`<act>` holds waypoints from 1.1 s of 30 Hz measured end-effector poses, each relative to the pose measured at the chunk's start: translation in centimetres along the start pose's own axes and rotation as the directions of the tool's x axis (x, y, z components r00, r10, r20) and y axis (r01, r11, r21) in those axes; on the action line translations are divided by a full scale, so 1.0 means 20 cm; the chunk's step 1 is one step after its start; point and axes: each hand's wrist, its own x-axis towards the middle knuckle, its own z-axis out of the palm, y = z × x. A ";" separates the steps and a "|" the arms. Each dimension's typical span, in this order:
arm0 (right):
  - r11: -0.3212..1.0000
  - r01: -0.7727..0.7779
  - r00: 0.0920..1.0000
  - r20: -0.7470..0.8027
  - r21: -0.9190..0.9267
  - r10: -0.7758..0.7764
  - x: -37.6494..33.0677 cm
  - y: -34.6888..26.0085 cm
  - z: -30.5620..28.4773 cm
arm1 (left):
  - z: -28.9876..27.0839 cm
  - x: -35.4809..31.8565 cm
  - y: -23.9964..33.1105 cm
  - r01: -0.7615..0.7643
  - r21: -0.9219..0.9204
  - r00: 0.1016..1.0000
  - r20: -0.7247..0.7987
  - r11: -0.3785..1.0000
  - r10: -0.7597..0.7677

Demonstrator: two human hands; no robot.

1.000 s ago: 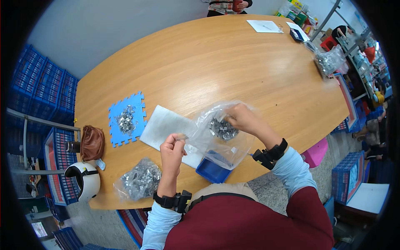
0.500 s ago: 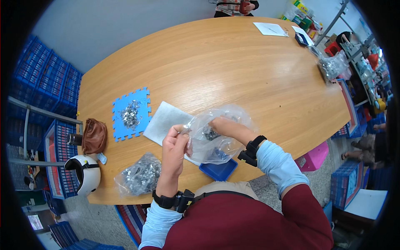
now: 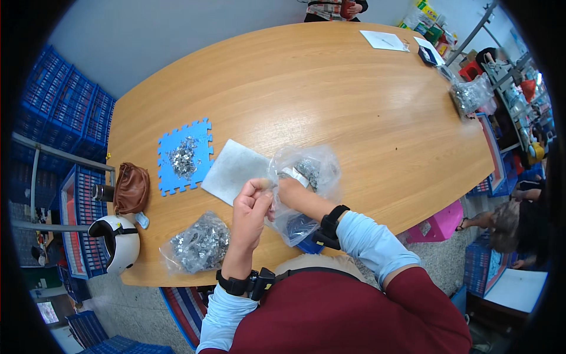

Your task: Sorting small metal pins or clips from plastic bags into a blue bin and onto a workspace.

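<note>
A clear plastic bag (image 3: 327, 162) with small silvery metal pieces (image 3: 309, 170) inside lies in front of me. My left hand (image 3: 252, 206) pinches the gathered edge of this bag. My right hand (image 3: 289, 190) reaches into its mouth, close to my left fingers; plastic and the hand itself hide the right fingertips. Beside the right hand, a white slip (image 3: 295, 176) shows through the film. Under the bag's near side sits a blue tray (image 3: 311, 245), partly covered. A pale grey foam sheet (image 3: 234, 168) lies flat just beyond my left hand.
A blue foam mat (image 3: 168, 152) at left carries a pile of metal pieces. Nearer lies another filled bag (image 3: 200, 242). A brown pouch (image 3: 131, 187) and white helmet (image 3: 127, 245) sit by the left edge. One person (image 3: 333, 9) stands across the table (image 3: 277, 88).
My right hand has drawn left toward my left hand, and the bag has shifted, showing its metal pieces and a white slip. A person on the far right has moved.
</note>
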 end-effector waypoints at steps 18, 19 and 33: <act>0.925 -0.099 0.978 -0.137 0.366 0.159 0.08 -0.08 0.03 | -0.18 -0.02 0.03 -0.020 0.015 0.998 -0.067 1.000 0.021; 0.919 -0.133 0.970 -0.142 0.370 0.197 0.08 -0.09 0.02 | -0.18 -0.02 0.03 -0.021 0.015 0.997 -0.073 1.000 0.022; 0.862 -0.089 0.996 0.019 0.499 0.092 0.05 -0.06 0.00 | -0.24 -0.04 0.04 -0.070 0.019 0.992 -0.109 0.997 0.072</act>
